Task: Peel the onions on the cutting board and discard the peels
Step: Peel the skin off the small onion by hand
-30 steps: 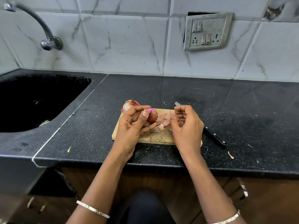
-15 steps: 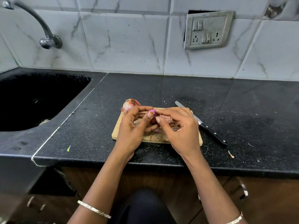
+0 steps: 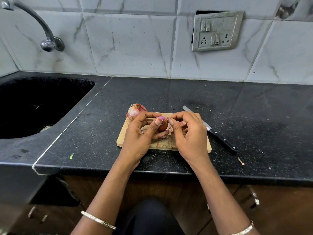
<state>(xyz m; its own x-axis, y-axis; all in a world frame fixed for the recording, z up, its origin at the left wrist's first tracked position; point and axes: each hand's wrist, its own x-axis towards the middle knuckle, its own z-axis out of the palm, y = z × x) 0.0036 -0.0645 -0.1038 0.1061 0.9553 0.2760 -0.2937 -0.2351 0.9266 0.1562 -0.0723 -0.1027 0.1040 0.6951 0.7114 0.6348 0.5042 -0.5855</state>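
Gripping a partly peeled onion (image 3: 163, 124) with the left hand (image 3: 140, 138), just above the cutting board (image 3: 167, 145); pinching at its skin with thumb and forefinger of the right hand (image 3: 188, 133). On the board: loose peels (image 3: 164, 136) under the hands, plus a second onion (image 3: 135, 111), unpeeled, at the far left corner. Just beside it on the bench (image 3: 254, 124), a knife (image 3: 218, 134). Cannot make out what lies in the sink (image 3: 33, 106).

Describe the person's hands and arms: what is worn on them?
The left hand and right hand are ungloved, and no sleeves show on the forearms. Each arm carries a thin silvery band: the left bangle has a small engraved mark, and the right bangle looks similar. A small ring seems to sit on a left finger.
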